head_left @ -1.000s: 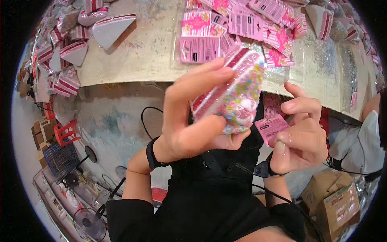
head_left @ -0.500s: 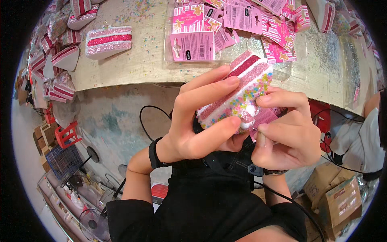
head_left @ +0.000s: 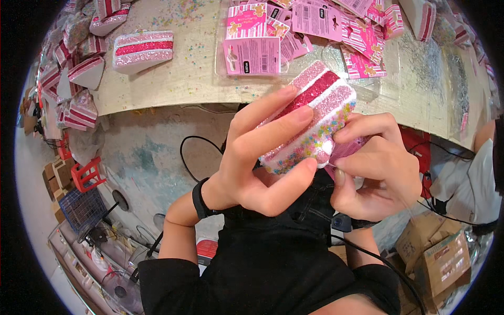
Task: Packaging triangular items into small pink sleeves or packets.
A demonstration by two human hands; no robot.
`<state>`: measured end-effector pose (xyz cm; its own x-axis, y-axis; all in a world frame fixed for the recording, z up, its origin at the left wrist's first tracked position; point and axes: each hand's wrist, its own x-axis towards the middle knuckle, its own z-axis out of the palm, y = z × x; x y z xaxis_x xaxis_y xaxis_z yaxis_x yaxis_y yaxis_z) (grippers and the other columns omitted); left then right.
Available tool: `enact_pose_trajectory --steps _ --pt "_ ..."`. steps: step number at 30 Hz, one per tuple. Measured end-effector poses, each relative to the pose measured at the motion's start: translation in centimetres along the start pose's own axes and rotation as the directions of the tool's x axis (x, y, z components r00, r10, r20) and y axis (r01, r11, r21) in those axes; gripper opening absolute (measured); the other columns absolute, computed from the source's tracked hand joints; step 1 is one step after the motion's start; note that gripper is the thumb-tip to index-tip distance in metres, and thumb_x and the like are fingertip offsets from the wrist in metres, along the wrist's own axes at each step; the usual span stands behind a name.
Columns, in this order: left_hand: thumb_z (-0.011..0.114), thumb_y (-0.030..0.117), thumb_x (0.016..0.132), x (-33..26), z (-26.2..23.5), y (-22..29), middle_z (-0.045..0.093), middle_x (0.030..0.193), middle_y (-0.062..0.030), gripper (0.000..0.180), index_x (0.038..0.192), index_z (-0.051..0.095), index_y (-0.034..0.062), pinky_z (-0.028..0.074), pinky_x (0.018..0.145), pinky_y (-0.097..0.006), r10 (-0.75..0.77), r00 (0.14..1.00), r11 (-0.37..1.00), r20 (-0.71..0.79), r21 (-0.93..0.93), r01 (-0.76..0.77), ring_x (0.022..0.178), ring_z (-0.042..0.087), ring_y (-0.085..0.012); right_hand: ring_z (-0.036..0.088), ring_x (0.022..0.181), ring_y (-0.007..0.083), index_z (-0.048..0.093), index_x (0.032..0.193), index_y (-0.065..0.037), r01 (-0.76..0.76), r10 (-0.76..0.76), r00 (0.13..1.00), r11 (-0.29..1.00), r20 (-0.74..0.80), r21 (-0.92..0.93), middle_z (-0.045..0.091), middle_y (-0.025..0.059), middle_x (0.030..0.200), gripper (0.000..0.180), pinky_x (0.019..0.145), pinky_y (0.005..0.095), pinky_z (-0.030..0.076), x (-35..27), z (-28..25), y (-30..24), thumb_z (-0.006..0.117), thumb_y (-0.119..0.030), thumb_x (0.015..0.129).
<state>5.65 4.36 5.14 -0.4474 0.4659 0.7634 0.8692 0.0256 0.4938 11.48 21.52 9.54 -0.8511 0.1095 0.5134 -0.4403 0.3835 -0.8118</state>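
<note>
My left hand (head_left: pixel 268 152) is wrapped round a glittery pink cake-slice ornament (head_left: pixel 336 94), tilted with its beaded face toward me. Dark pink and white layers show on its side, and colourful beads cover the outer edge. At its lower corner sits a small white and pink puff (head_left: pixel 324 151), near my left thumb. My right hand (head_left: pixel 375 168) is closed beside that corner, thumb and forefinger pinching a fine thread or loop that runs to the ornament. Pink paper or tag material (head_left: pixel 347 149) shows partly behind the right fingers; the rest of it is hidden.
On the table (head_left: pixel 194 79) ahead lie pink printed cards (head_left: pixel 253 56) in a clear tray. Another cake-slice ornament (head_left: pixel 143 51) sits at the left, beside a heap of similar ones (head_left: pixel 86 73). Loose beads and silvery strands are scattered about. A red stool (head_left: pixel 88 175) stands lower left.
The ornament has turned slightly, showing more of its layered side. My right hand has drawn a little away from its corner, and the fine strand between them now shows.
</note>
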Motion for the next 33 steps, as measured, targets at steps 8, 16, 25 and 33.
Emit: enact_pose_trajectory --steps 8,16,25,33 --pt "0.072 0.007 0.068 -0.9 0.9 1.7 0.059 0.116 -0.018 0.037 0.1 0.056 0.0153 0.049 0.062 -0.039 0.067 0.997 0.994 -0.038 0.093 -0.063 0.101 0.059 -0.0423 0.054 0.073 0.0229 0.06 0.067 0.0 -0.191 0.174 0.976 0.974 0.131 0.124 0.059 0.0064 0.061 0.015 0.068 0.0314 0.043 -1.3 -1.4 -0.9 0.06 0.003 0.053" --pt "0.074 0.008 0.062 -2.3 -0.1 3.6 0.062 0.113 -0.0155 0.032 0.093 0.065 0.0111 0.054 0.073 -0.04 -0.181 0.947 0.978 0.264 -0.049 0.2 0.1 0.057 -0.0407 0.052 0.066 0.0109 0.06 0.071 -0.001 -0.667 0.599 0.738 0.717 0.311 0.202 0.058 0.0059 0.074 0.01 0.058 0.0219 0.039 -4.2 -2.4 -1.0 0.062 0.005 0.064" --pt "0.083 0.015 0.063 -3.8 -0.4 2.4 0.055 0.125 -0.018 0.056 0.112 0.057 0.0085 0.048 0.091 -0.048 -0.305 0.735 0.868 0.605 -0.14 0.476 0.113 0.053 -0.042 0.049 0.067 0.0057 0.059 0.077 -0.001 -0.837 0.726 0.544 0.499 0.42 0.223 0.056 0.0001 0.073 0.003 0.063 0.0215 0.04 -7.2 -2.0 1.9 0.061 0.0 0.074" --pt "0.08 0.006 0.053 -5.5 0.6 1.3 0.052 0.114 -0.0156 0.064 0.112 0.053 0.0048 0.047 0.09 -0.043 -0.386 0.658 0.773 0.647 -0.162 0.613 0.106 0.054 -0.0379 0.05 0.065 0.0038 0.059 0.076 -0.002 -0.87 0.774 0.481 0.478 0.413 0.117 0.056 -0.0021 0.069 0.004 0.06 0.0213 0.039 -8.4 -0.5 3.8 0.063 -0.003 0.075"
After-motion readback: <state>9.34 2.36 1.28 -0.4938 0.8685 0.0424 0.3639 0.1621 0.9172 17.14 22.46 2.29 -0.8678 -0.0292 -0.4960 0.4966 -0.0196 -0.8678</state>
